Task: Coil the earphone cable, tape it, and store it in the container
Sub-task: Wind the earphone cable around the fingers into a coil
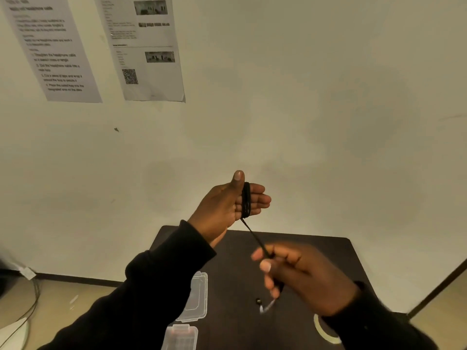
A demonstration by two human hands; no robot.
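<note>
My left hand (227,205) is raised above the table with its fingers held flat together, and the black earphone cable (246,199) is wound around them in several loops. One strand runs down and to the right into my right hand (298,274), which pinches it between thumb and fingers and looks blurred. The cable's free end with a light-coloured plug (266,307) dangles below that hand. A clear plastic container (180,337) and its lid (197,296) lie on the dark table (242,248) under my left forearm. A roll of tape (324,330) shows partly under my right wrist.
The small dark table stands against a pale wall. Two printed sheets (141,46) hang on the wall at upper left. Cables (30,306) trail on the floor at the left, and a dark baseboard runs along the wall.
</note>
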